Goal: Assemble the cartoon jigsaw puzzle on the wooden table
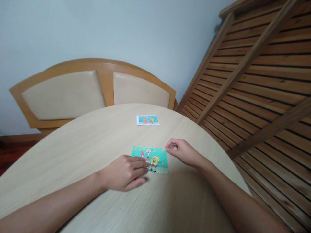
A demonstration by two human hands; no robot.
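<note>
A jigsaw puzzle (159,161) with cartoon figures on a teal background lies flat on the table, mostly assembled. Near its upper right corner a small pale patch breaks the picture. My left hand (128,172) rests flat over the puzzle's lower left part, fingers stretched out, covering some of the figures. At the upper right corner, my right hand (178,150) is closed in a pinch of thumb and forefinger on a small puzzle piece, which the fingertips largely hide.
Farther back on the round wooden table (97,139) lies a small sheet (148,120) printed with the same cartoon picture. A padded bench back (105,87) stands behind the table against the wall. Slatted wooden boards (255,74) lean along the right side.
</note>
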